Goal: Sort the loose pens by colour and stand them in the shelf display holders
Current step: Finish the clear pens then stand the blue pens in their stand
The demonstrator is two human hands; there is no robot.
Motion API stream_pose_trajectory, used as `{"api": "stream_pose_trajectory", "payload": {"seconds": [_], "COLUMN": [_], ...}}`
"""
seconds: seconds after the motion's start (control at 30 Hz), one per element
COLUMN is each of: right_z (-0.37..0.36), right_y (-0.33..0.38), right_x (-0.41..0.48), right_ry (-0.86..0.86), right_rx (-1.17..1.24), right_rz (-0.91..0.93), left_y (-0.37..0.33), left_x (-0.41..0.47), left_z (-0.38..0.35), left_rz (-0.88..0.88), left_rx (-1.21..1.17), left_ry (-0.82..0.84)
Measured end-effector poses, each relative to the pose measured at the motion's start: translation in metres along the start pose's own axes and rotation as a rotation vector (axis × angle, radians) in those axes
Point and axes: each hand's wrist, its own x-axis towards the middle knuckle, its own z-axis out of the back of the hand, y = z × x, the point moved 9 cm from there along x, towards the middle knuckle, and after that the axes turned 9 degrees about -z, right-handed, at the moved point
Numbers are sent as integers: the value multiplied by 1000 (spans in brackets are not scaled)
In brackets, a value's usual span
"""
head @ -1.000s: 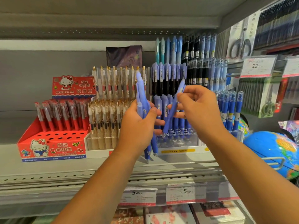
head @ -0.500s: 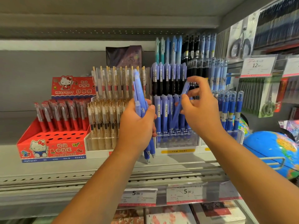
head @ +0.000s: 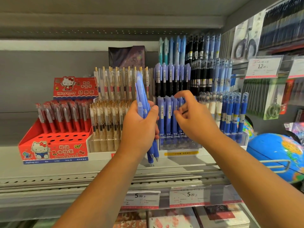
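Your left hand clutches blue pens as ready stock; your right hand, loosely curled and empty, hovers before the matching holder.

The right hand has let go of its blue pen.
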Motion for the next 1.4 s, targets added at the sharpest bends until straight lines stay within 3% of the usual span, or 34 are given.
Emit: {"api": "stream_pose_trajectory", "payload": {"seconds": [0.23,0.37,0.5,0.63,0.87,1.07,1.2,1.3,1.4], "right_z": [2,14,30,25,9,16,23,35,47], "right_y": [0,0,22,53,57,45,35,27,16], "right_x": [-1,-5,-9,-7,-1,2,3,6,9], "right_ry": [9,-76,-121,71,223,137,89,14,-116], "right_rx": [-23,-47,263,628,750,807,1007,943,686], "right_rz": [-5,-42,-27,-17,-128,-158,-187,-176,-146], "left_y": [0,0,2,-2,-2,5,9,10,10], "left_x": [-1,-3,-3,-6,-7,-7,-6,-4,-3], "left_z": [-4,-7,-11,-19,-23,-19,-15,-10,-8], "left_rz": [3,8,34,5,-7,55,76,65,56], "left_rx": [-19,-59,-59,-8,-16,-11,-61,-51,-39], "left_ry": [44,79,130,222,257,228,168,120,108]}}
